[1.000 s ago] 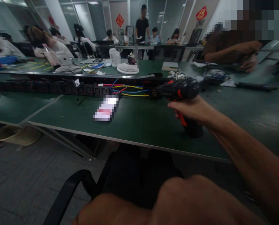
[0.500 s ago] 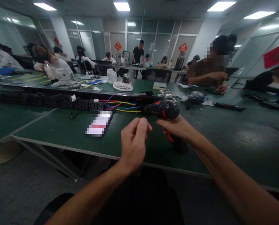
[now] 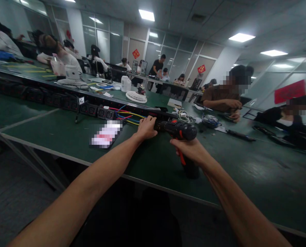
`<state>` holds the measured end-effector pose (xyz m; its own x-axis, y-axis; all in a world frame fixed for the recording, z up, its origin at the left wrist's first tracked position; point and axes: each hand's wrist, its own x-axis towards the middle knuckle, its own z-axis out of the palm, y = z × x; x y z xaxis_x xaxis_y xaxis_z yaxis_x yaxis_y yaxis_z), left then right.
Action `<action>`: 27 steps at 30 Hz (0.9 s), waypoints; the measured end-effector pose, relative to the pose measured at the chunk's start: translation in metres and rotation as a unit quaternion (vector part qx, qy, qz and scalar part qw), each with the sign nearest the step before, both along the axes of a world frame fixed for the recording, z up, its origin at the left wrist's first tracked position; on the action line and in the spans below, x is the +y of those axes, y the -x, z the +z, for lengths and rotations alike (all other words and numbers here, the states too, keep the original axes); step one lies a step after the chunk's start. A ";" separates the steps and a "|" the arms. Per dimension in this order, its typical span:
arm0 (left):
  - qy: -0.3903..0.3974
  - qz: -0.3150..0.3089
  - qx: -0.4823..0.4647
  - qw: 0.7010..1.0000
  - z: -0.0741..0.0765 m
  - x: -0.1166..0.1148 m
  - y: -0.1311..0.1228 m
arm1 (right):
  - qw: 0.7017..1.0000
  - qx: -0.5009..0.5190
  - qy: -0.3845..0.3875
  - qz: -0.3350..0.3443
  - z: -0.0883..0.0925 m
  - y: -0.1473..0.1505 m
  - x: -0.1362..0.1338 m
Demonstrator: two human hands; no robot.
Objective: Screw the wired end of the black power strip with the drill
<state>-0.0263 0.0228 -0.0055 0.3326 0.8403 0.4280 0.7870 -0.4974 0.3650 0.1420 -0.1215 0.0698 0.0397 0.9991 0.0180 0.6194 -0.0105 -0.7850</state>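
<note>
My right hand (image 3: 190,150) is wrapped round the grip of a black cordless drill with red trim (image 3: 181,131), which points left over the green table (image 3: 52,128). At the drill's front end my left hand (image 3: 146,127) rests with its fingers curled, beside a long black power strip (image 3: 91,110) with loose red, blue and yellow wires (image 3: 127,116). What those fingers hold, if anything, is hidden.
A blurred flat card or phone (image 3: 106,134) lies left of my left arm. Two white fans (image 3: 136,97) and a jug stand beyond the strip. A seated person (image 3: 223,97) works at the right; others sit at the far tables. The table's near edge runs under my arms.
My left hand rose from my lap, reached forward and now lies at the drill's front end by the wires. The view tilted up. My right hand kept its grip.
</note>
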 end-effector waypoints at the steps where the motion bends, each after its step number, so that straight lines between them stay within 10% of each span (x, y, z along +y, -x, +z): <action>1: -0.009 0.001 -0.002 1.000 -0.002 0.001 0.001 | 1.000 0.003 0.001 -0.001 0.000 0.000 0.000; 27: 0.017 -0.056 -0.029 0.998 -0.014 0.028 0.005 | 1.000 0.011 -0.003 -0.001 -0.006 0.000 0.004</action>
